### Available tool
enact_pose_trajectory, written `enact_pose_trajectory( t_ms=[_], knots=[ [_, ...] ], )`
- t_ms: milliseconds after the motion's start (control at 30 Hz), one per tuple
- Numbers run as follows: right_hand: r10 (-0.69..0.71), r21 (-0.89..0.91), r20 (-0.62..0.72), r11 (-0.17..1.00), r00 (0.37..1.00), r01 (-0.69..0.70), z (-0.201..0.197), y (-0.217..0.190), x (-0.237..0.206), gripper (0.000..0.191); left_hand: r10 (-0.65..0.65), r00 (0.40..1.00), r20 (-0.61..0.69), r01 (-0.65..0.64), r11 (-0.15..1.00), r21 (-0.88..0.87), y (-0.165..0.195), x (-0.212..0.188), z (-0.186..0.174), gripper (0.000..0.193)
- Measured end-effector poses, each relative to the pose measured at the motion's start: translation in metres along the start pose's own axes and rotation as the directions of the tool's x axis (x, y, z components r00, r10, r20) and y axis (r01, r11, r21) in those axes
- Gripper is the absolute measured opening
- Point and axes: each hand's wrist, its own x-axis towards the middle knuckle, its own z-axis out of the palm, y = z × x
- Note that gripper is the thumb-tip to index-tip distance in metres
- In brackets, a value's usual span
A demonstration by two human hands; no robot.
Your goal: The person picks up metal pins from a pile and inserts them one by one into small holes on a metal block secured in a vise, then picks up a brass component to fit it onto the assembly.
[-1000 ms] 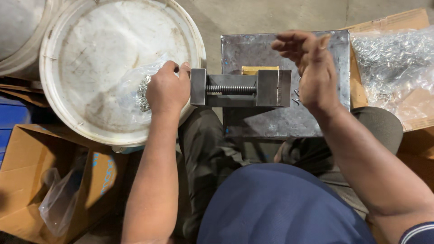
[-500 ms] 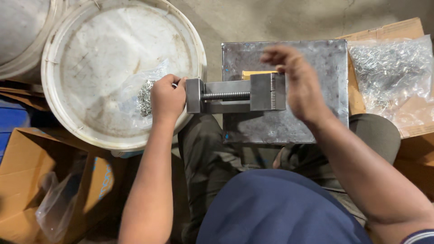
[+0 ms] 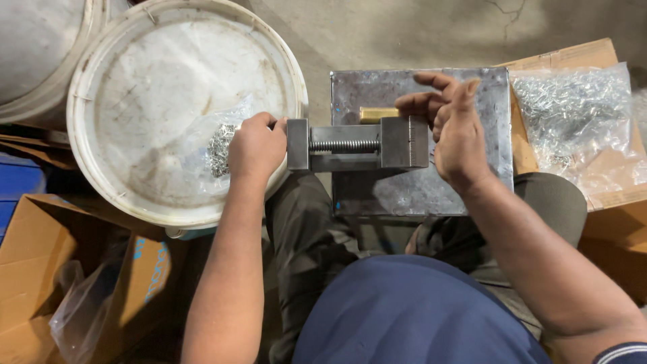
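The left hand (image 3: 256,148) has its fingers clenched around the handle end of the heavy, rigid steel vise (image 3: 357,143), while the right hand (image 3: 455,131) hovers just beyond its jaw block, fingers loosely spread.

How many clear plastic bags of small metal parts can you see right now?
2. One clear plastic bag of shiny metal parts lies in the white bucket, by the left hand; the other lies on the cardboard box at right. More may be hidden.

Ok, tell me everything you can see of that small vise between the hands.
The vise is small, grey, bare steel, lying level across a scuffed metal plate. It has an end block on the left, a larger jaw block on the right and an exposed threaded screw between. The left hand grips its left end; the right hand hovers at the right block, fingers spread. A brass piece lies just behind it.
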Motion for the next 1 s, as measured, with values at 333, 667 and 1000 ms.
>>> enact_pose_trajectory(
  t_ms=[333, 667, 1000],
  knots=[
    [-0.148, -0.801, 0.262, 0.517, 0.954, 0.300, 0.030, -0.020, 0.019, 0.054, 0.044, 0.997, -0.062, -0.037, 0.992, 0.117, -0.043, 0.027, 0.032, 0.050],
    [-0.010, -0.795, 0.577, 0.223, 0.817, 0.564, 0.028, -0.036, 0.007, 0.091, 0.113, 0.991, -0.070, -0.103, 0.986, 0.128, -0.070, 0.040, 0.050, 0.044],
    [-0.118, -0.804, 0.457, 0.369, 0.882, 0.466, 0.023, -0.019, 0.013, 0.041, 0.201, 0.967, -0.157, -0.216, 0.973, -0.082, -0.057, 0.068, 0.069, 0.033]
  ],
)
